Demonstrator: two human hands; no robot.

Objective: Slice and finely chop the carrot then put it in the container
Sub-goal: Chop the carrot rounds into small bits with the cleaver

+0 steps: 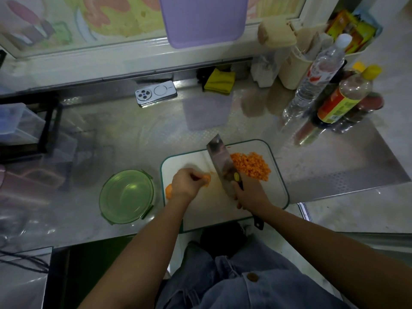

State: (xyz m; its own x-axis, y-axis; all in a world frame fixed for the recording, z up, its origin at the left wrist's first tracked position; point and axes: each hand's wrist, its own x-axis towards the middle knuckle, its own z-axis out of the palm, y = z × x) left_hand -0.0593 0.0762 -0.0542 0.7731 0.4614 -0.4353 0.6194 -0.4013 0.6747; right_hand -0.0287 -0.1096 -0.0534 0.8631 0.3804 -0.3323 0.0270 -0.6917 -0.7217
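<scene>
A white cutting board [276, 192] with a green rim lies on the steel counter. A pile of finely chopped carrot [252, 166] sits at its far right. My left hand [187, 186] holds down a piece of carrot [207, 179] near the board's left side; another carrot piece [169, 191] shows beside my wrist. My right hand [249, 192] grips the handle of a cleaver [220, 161], whose blade stands between the held carrot and the chopped pile. A round green container [127, 197] sits left of the board.
A phone [156, 93] lies at the back of the counter, next to a yellow cloth [219, 82]. Bottles [343, 101] crowd the back right. A purple board [202, 18] leans on the window. A black rack [26, 126] stands at the left.
</scene>
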